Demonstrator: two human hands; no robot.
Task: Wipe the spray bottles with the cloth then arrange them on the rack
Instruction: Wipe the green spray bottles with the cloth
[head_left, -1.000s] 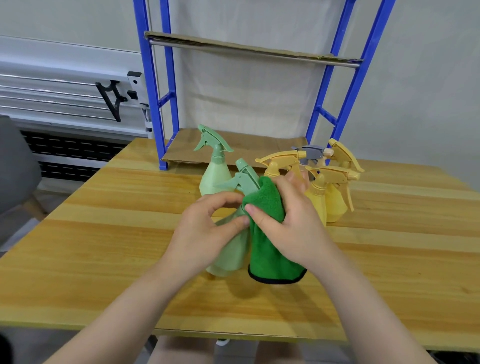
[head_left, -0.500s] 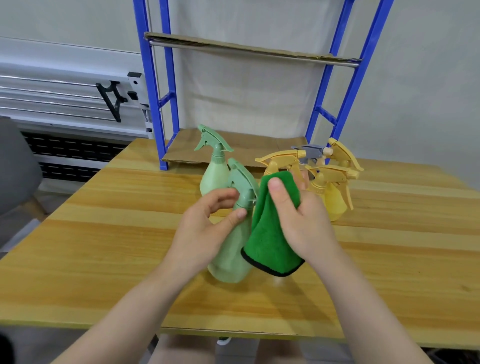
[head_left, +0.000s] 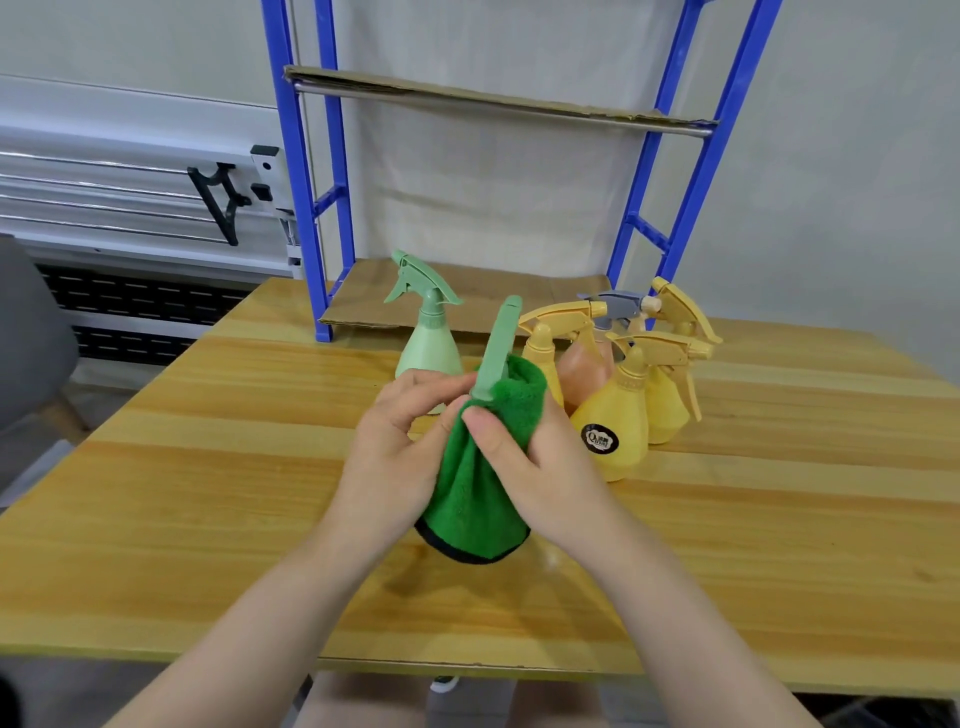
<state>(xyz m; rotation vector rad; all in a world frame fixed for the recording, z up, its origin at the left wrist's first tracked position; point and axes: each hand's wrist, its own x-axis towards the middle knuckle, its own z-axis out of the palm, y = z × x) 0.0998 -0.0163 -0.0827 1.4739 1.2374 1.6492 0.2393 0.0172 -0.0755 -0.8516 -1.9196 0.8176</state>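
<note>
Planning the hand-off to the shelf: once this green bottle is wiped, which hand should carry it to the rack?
Probably the left hand: it holds the green bottle, while the right hand grips the cloth around it. The rack stands behind.

Cloth-wrapped bottle (head_left: 497, 343) between hands (head_left: 457, 467)

Blocked far right by clustered yellow plastic spray bottles (head_left: 618, 415) — far left by a pale green spray bottle (head_left: 428, 343); bare wooden tabletop (head_left: 208, 467) near left.

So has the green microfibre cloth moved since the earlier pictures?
Yes. The green microfibre cloth now wraps over the held green spray bottle, instead of hanging beside it above the wooden table.
</note>
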